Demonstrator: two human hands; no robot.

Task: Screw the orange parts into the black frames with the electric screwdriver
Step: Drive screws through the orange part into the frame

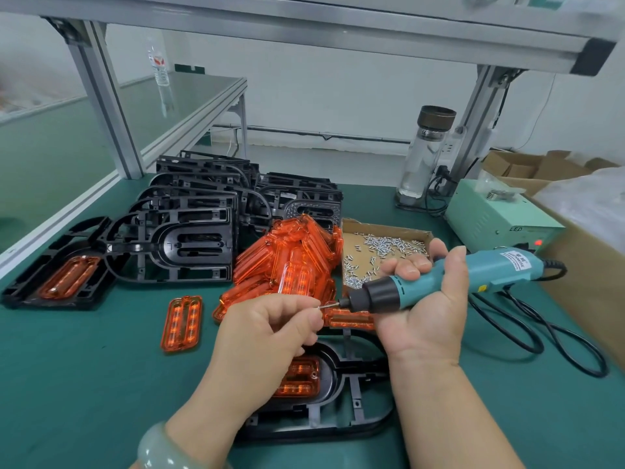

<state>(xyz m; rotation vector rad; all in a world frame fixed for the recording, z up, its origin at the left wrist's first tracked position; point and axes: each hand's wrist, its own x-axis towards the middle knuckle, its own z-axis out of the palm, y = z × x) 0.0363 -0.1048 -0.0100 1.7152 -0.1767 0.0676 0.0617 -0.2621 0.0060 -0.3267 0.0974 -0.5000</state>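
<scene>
1. The left hand (270, 330), nearest, pinches a screw (319, 307) at the bit of the electric screwdriver (439, 279).
2. The right hand (422, 319) grips it above the black frame (341, 377), which holds an orange part (299, 377).

I'm looking at a green mat (84, 367) across the bench. Upper left, I see a clear plastic water bottle (160, 67) standing on a neighbouring table (203, 86), behind a slanted aluminium post (105, 103). Right of centre there's a tall glass bottle (426, 154) with a dark lid, upright. Just beside it sits a pale green power box (487, 214), red light (537, 243) glowing. Open cardboard boxes (527, 167) are at the far right.
</scene>
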